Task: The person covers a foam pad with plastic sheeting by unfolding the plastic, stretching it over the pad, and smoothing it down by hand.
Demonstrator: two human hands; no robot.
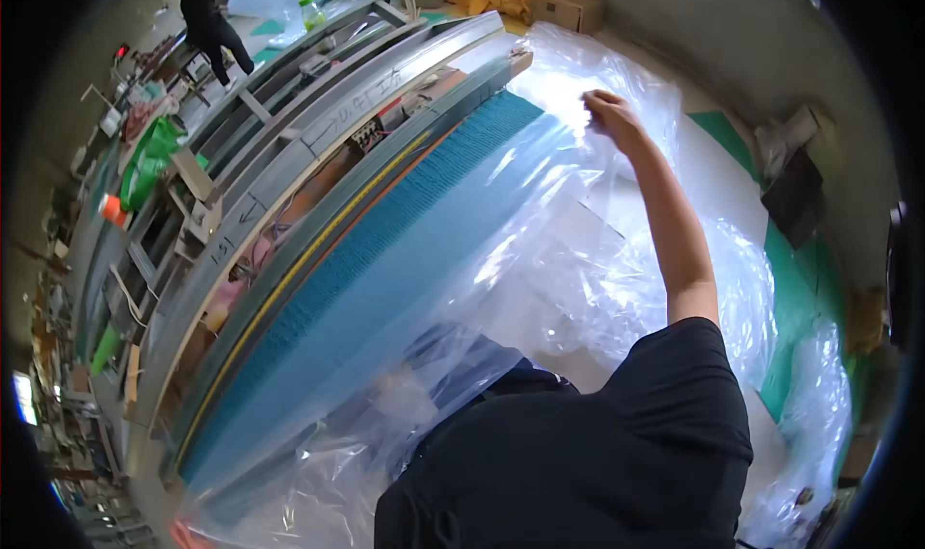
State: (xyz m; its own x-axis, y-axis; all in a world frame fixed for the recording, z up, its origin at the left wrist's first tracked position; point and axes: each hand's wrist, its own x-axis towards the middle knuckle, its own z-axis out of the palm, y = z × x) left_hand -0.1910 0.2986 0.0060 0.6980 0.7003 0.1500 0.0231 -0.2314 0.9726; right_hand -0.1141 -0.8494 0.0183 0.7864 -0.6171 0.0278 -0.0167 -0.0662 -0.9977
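Note:
My right hand [611, 117] is raised at the far end of my outstretched arm, its fingers closed on the edge of a clear plastic film [501, 260]. The shiny, wrinkled film spreads from there down to the lower left, in front of my body. Through it shows a long strip of blue material [385, 241] with a ribbed or fringed far edge, lying along the machine. A small reddish shape [185, 535] sits at the film's lower-left corner; it may be my left hand, but its fingers cannot be made out.
A long grey metal machine [318, 144] with a yellow strip runs diagonally beyond the film. More crumpled plastic [713, 289] lies at right over green sheeting [795, 299]. A cardboard box [567, 10] stands at the back. Another person [207, 24] in dark clothes is at the far left.

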